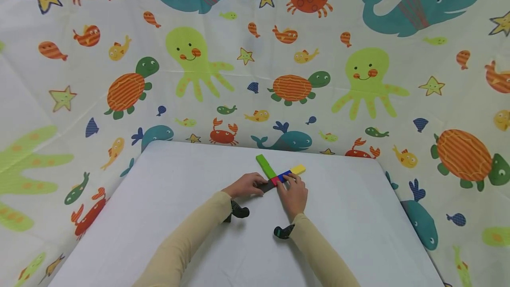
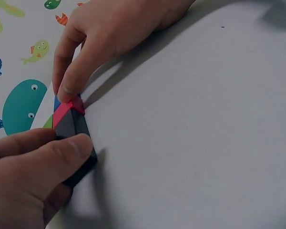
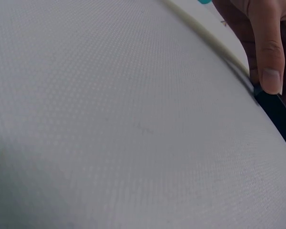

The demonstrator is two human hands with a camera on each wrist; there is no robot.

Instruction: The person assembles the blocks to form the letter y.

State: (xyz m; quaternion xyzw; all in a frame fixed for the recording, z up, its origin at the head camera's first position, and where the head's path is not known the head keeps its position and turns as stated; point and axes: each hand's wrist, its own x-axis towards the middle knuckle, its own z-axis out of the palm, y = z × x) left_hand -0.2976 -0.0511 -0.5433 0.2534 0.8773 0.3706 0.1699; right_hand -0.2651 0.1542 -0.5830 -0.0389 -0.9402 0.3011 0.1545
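Note:
My left hand (image 1: 245, 186) pinches a black block (image 1: 268, 187) between thumb and fingers; the left wrist view shows the thumb along its top. A red block (image 1: 275, 180) meets the black one's far end. Beyond it, a blue block (image 1: 284, 175) sits between the fingers of my right hand (image 1: 294, 193), whose thumb tip touches near the red-blue joint. From the red block a long green block (image 1: 265, 166) runs back and left. A yellow block (image 1: 298, 169) continues the line past the blue. In the right wrist view, the left hand (image 3: 271, 47) holds the black block's end.
The blocks lie on a white-covered table (image 1: 350, 216), toward its back edge. Behind and beside it hangs a curtain (image 1: 239, 114) printed with sea animals. Black wrist straps (image 1: 239, 210) sit over both beige sleeves (image 1: 187, 234).

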